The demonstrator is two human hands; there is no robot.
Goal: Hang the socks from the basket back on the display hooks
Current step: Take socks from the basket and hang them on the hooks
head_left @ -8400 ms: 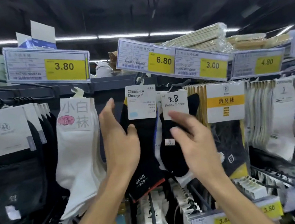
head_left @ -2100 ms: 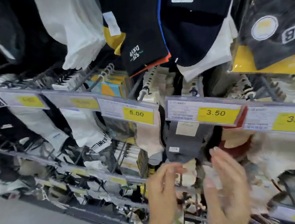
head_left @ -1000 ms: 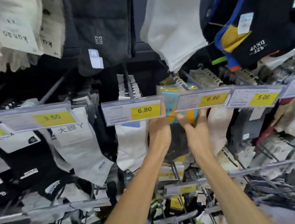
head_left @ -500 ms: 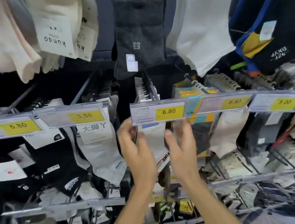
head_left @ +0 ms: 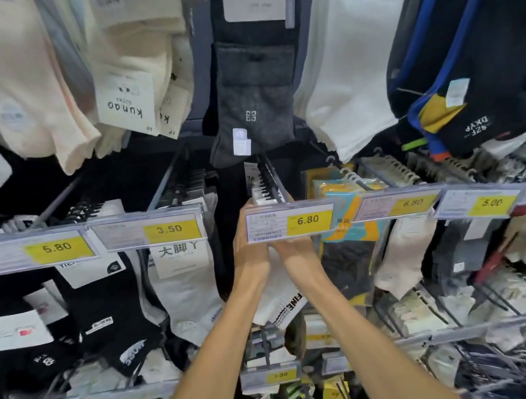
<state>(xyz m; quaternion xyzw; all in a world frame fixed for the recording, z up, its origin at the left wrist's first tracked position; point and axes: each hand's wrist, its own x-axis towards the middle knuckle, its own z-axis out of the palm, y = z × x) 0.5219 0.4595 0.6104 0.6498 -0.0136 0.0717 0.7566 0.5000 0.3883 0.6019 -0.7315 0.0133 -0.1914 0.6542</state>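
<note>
- My fingers (head_left: 246, 207) reach up behind the 6.80 price tag (head_left: 290, 222). Only the tips show, beside the sock's header, and I cannot tell whether they pinch it.
- My left hand (head_left: 249, 252) and right hand (head_left: 297, 250) touch under the tag.
- The white sock (head_left: 277, 302) hangs between my wrists, its top by the hook (head_left: 268, 178).

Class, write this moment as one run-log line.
step: hanging white sock | left hand, right hand: at hook behind 6.80 price tag, fingers mostly hidden | sock dangles below tag
</note>
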